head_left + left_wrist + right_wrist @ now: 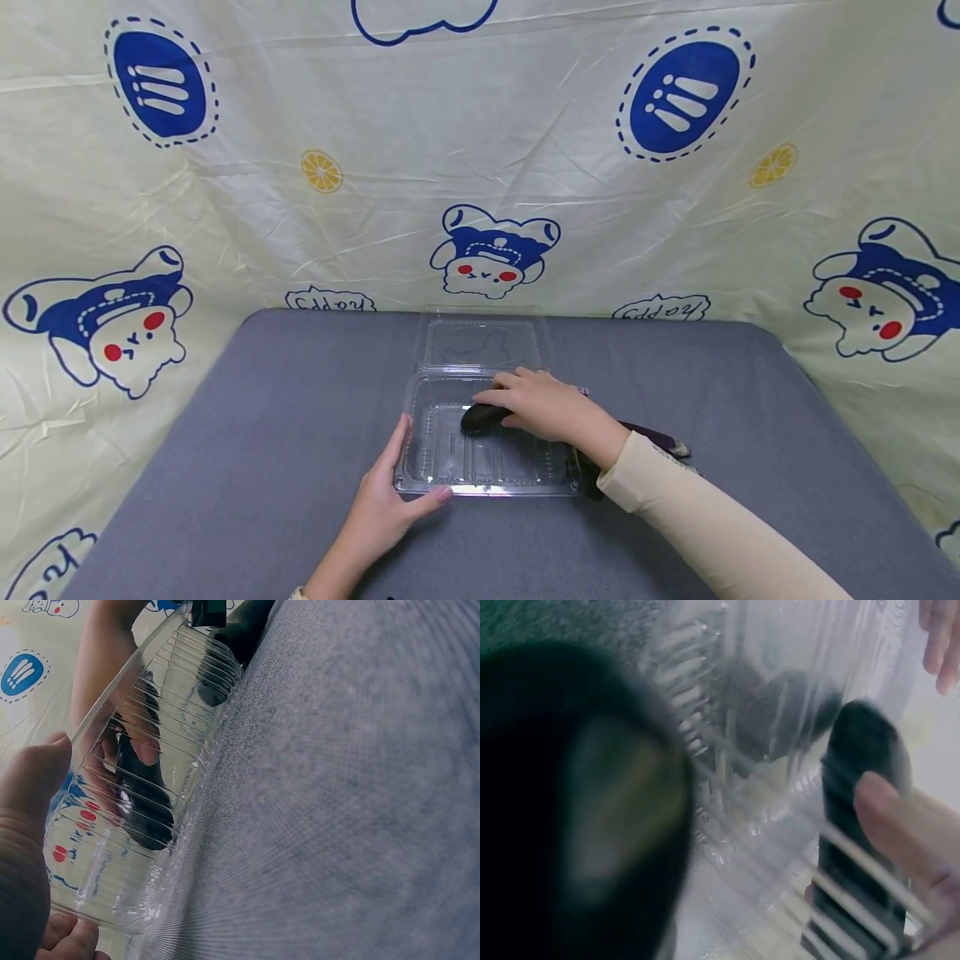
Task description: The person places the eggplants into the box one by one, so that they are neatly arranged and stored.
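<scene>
A clear plastic clamshell box [491,490] lies with its lid [483,340] folded back on the far side. My left hand [382,492] holds its near left corner, thumb along the front rim and fingers at the left side. Inside the box, my right hand [543,406] grips a dark eggplant [481,418] from above; its rounded end points left. Through the ribbed wall in the left wrist view, the eggplant [142,795] shows close over the box floor, with fingers on both sides of it.
Right of the box, partly hidden under my right forearm, lie another eggplant [660,438] with a pale stem end and a dark rounded one [591,479]. Grey cloth covers the table [300,400]. A printed curtain [390,125] hangs behind and at both sides.
</scene>
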Action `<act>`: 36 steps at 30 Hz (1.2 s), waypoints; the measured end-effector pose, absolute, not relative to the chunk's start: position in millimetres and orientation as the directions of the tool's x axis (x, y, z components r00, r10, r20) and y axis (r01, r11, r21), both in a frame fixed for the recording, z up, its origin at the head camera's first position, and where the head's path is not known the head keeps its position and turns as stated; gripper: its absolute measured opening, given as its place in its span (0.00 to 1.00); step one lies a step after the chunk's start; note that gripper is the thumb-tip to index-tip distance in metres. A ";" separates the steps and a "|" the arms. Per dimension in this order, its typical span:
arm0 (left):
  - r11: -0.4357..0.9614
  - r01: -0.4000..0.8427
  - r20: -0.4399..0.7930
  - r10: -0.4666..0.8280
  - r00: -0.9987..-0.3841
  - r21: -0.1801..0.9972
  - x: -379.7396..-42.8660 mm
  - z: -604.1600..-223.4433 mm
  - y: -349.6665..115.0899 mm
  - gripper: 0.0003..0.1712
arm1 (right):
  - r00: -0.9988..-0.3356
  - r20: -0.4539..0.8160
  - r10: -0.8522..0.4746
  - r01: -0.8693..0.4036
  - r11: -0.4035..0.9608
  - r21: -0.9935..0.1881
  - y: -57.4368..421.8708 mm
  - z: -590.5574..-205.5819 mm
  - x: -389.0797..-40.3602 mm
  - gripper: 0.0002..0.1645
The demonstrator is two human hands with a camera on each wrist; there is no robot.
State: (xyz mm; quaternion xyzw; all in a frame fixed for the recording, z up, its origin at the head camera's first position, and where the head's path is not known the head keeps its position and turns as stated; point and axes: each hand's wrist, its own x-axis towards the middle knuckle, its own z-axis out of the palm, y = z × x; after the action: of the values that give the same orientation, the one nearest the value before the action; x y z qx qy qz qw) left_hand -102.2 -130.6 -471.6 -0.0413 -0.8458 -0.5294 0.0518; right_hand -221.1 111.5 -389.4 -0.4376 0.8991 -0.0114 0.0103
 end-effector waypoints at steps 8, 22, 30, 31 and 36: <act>0.441 0.120 0.126 0.014 -0.992 0.890 -102.4 -472.3 -130.8 0.68 | -0.615 -0.106 -0.781 -0.782 0.622 -0.047 109.9 -387.5 -219.5 0.33; 0.410 0.122 0.131 0.005 -0.991 0.904 -101.2 -471.4 -130.6 0.68 | -0.570 -0.124 -0.812 -0.805 0.582 -0.112 103.0 -389.3 -222.3 0.33; 0.391 0.142 0.147 0.018 -0.989 0.909 -101.5 -472.4 -130.7 0.68 | -0.580 -0.096 -0.809 -0.788 0.587 -0.188 100.2 -396.3 -224.2 0.32; 0.391 0.142 0.146 0.020 -0.989 0.909 -101.6 -472.5 -130.7 0.68 | -0.580 -0.093 -0.810 -0.787 0.586 -0.195 100.0 -396.8 -224.6 0.32; 0.395 0.141 0.145 0.020 -0.989 0.908 -101.3 -472.4 -130.7 0.68 | -0.560 -0.075 -0.825 -0.799 0.562 -0.212 96.2 -401.3 -227.1 0.31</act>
State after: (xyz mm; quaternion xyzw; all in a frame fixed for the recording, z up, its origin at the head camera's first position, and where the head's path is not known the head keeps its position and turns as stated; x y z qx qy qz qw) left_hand -101.3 -130.7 -472.4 -0.0481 -0.8333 -0.5479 0.0554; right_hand -227.1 96.2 -401.3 -0.4614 0.8800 -0.0770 0.0831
